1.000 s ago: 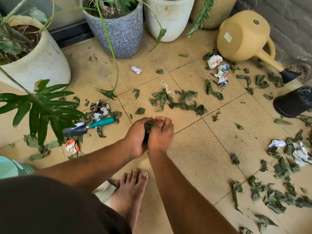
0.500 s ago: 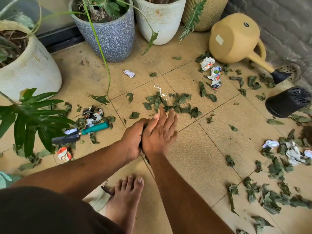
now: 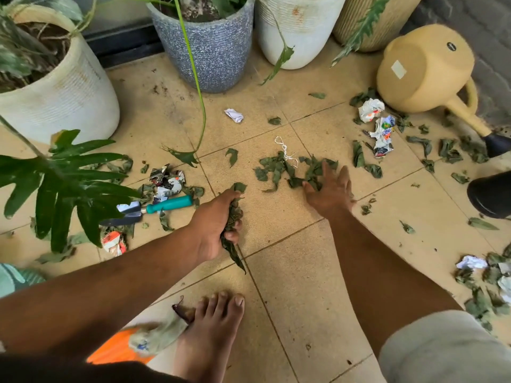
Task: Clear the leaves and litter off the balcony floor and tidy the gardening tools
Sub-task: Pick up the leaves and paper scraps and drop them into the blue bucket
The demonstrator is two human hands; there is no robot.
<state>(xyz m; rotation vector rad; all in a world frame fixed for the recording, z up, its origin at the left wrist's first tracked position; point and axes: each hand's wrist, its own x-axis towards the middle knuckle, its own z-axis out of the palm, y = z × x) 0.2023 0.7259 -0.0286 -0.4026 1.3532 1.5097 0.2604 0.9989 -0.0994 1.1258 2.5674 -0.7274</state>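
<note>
My left hand [image 3: 218,222] grips a bunch of wilted green leaves [image 3: 233,214] just above the tan tiles. Farther out, my right hand [image 3: 330,190] lies with spread fingers on the near edge of a leaf pile [image 3: 287,170], where a white string [image 3: 287,150] also lies. A trowel with a teal handle [image 3: 154,210] rests on the floor to the left among crumpled paper [image 3: 166,183]. More paper wads [image 3: 380,129] and scattered leaves [image 3: 448,150] lie at the right by a tipped yellow watering can [image 3: 423,70].
Planters line the back: a white pot [image 3: 63,100], a speckled grey pot [image 3: 210,51], another white pot [image 3: 298,29]. A black pot [image 3: 490,194] lies at the right edge. A large green plant leaf [image 3: 63,183] overhangs the trowel. My bare foot [image 3: 210,333] stands on the tiles.
My hands, pressed together over the leaves, have parted. The right hand reached forward onto the leaf pile while the left kept the bunch of leaves. The camera moved nearer the floor.
</note>
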